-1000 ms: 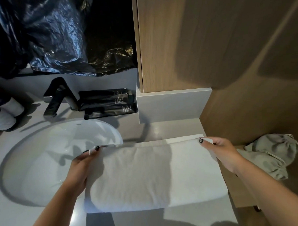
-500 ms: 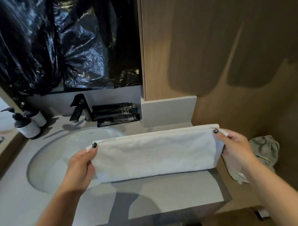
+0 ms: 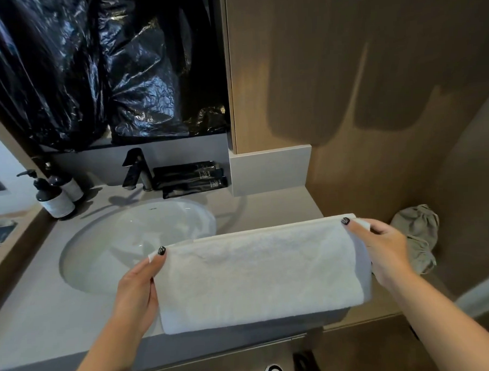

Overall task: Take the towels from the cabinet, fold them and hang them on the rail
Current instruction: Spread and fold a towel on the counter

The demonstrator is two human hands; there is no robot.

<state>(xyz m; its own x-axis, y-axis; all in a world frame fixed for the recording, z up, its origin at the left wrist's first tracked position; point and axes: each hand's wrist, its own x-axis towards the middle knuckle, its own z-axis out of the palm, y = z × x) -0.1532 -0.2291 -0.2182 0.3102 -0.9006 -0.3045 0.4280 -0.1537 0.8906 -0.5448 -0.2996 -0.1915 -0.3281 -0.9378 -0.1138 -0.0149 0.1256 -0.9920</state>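
A folded white towel hangs in the air above the front right part of the grey vanity counter. My left hand pinches its upper left corner, thumb on top. My right hand pinches the upper right corner in the same way. The towel's top edge is stretched level between both hands, and its lower fold droops over the counter's front edge. No cabinet interior or rail is in view.
A white oval sink lies left of the towel, with a black tap behind it. Black tubes lie by the backsplash. Two pump bottles stand at left. A grey-green cloth bag hangs on the wooden wall at right.
Both hands have lifted the towel off the counter and drawn it toward me, with its fold hanging down. The camera has tipped back, showing more of the counter front.
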